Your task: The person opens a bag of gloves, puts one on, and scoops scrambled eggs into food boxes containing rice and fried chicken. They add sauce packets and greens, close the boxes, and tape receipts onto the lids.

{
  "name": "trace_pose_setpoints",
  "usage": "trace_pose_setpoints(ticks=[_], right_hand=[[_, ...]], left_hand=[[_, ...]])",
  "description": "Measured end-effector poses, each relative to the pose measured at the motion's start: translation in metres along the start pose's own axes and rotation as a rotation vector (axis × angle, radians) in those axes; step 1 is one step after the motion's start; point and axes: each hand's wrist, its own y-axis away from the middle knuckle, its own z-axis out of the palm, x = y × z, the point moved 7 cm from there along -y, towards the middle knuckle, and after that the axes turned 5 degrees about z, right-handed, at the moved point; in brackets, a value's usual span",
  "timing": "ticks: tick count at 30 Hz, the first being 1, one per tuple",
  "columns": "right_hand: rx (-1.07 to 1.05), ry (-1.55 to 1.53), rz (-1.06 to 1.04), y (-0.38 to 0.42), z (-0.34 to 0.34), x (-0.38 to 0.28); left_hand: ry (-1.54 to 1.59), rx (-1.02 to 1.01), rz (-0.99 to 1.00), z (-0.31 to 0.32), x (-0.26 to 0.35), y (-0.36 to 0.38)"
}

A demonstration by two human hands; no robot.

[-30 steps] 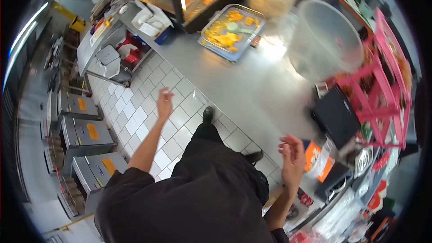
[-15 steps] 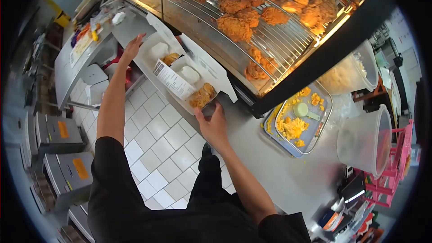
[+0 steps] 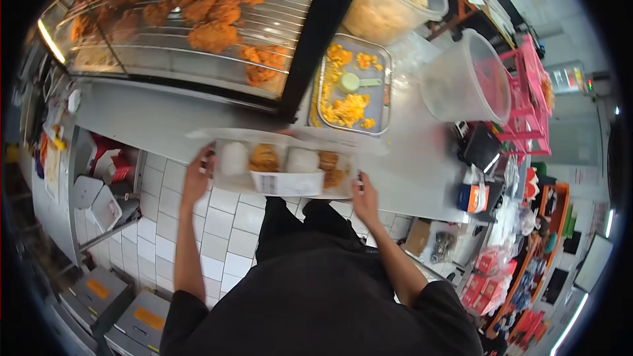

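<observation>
A long open white box (image 3: 224,181) is between my two hands over the counter's front edge. Inside lie two white wrapped lumps (image 3: 302,160) and two brown fried pieces (image 3: 264,157), with a printed white slip (image 3: 288,183) along the near side. My left hand (image 3: 198,175) grips the box's left end, and my right hand (image 3: 363,199) is at its right end, fingers bent against it. The box is blurred by motion.
Behind stands a glass warming cabinet (image 3: 198,95) with fried pieces on racks. A metal tray (image 3: 384,102) holds yellow crumbs and a green scoop (image 3: 349,82). Right of it are a clear tub (image 3: 455,79) and a pink rack (image 3: 527,99). Grey bins (image 3: 142,320) stand at lower left.
The view has turned toward the right. The box now lies level across my front instead of slanting. My left hand, earlier stretched out beside the box, now holds its end.
</observation>
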Motion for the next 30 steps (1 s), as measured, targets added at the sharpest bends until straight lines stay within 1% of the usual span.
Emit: trace_pose_setpoints(ticks=[1,3,4,6,7,9,10,11,12,13,14,15,16,17,18,19,20,21,23,24,25,26,27,28,29,30], right_hand=[[0.056,0.050,-0.031,0.000,-0.033,0.013],[0.039,0.056,0.037,-0.005,-0.087,0.055],[0.046,0.058,0.033,-0.007,-0.108,0.079],[0.125,-0.081,0.142,-0.016,-0.146,0.135],[0.123,-0.082,0.131,-0.023,-0.164,0.140],[-0.050,-0.103,0.171,-0.031,-0.189,0.149],[-0.134,-0.021,0.245,-0.032,-0.208,0.133],[-0.306,0.198,0.203,-0.039,-0.232,0.116],[-0.479,0.420,0.154,-0.048,-0.261,0.104],[-0.385,0.691,-0.094,-0.063,-0.295,0.074],[-0.155,0.497,-0.230,-0.071,-0.320,0.015],[-0.058,0.216,-0.243,-0.087,-0.329,-0.034],[-0.094,0.195,-0.420,-0.105,-0.316,-0.087],[-0.017,0.408,-0.694,-0.125,-0.292,-0.128],[0.066,0.442,-0.829,-0.165,-0.254,-0.129],[-0.372,0.121,-0.617,-0.201,-0.197,-0.148],[-0.529,0.111,-0.658,-0.233,-0.144,-0.149],[-0.535,0.416,-0.624,-0.260,-0.099,-0.142],[-0.365,0.874,-0.918,-0.292,-0.037,-0.124],[-0.374,0.865,-0.908,-0.297,-0.027,-0.119],[-0.364,0.898,-1.009,-0.298,-0.019,-0.120],[-0.357,0.936,-1.115,-0.295,-0.011,-0.124],[-0.379,0.943,-1.110,-0.297,-0.005,-0.123],[-0.364,1.040,-1.113,-0.296,-0.003,-0.125],[-0.352,1.135,-1.112,-0.292,0.000,-0.122],[-0.374,1.141,-1.102,-0.286,0.000,-0.121]], left_hand=[[0.021,-0.040,-0.033,0.034,0.010,0.006],[-0.069,-0.082,0.076,0.102,0.031,0.012],[-0.050,-0.074,0.091,0.132,0.048,0.016],[-0.027,-0.052,0.113,0.175,0.078,0.022],[-0.060,-0.041,0.142,0.190,0.090,0.024],[-0.097,-0.018,0.160,0.208,0.105,0.028],[-0.034,-0.055,0.120,0.214,0.106,0.028],[0.028,-0.090,0.078,0.220,0.106,0.027],[0.055,-0.217,-0.049,0.223,0.087,0.024],[0.083,-0.344,-0.179,0.219,0.064,0.023],[0.166,-0.280,-0.264,0.200,0.047,0.019],[0.247,-0.220,-0.344,0.187,0.038,0.012],[0.185,-0.128,-0.239,0.176,0.052,-0.005],[0.126,-0.038,-0.138,0.165,0.069,-0.017],[0.119,-0.036,-0.148,0.164,0.079,-0.024],[0.161,-0.144,-0.149,0.172,0.093,-0.037],[0.202,-0.251,-0.144,0.181,0.104,-0.049],[0.195,-0.246,-0.139,0.183,0.107,-0.060],[0.399,-0.417,-0.282,0.202,0.097,-0.071],[0.433,-0.466,-0.299,0.212,0.097,-0.074],[0.433,-0.468,-0.309,0.216,0.096,-0.076],[0.490,-0.467,-0.386,0.222,0.091,-0.076],[0.554,-0.466,-0.468,0.230,0.084,-0.072],[0.635,-0.450,-0.471,0.235,0.084,-0.074],[0.653,-0.453,-0.493,0.239,0.078,-0.075],[0.725,-0.484,-0.513,0.244,0.076,-0.078]])
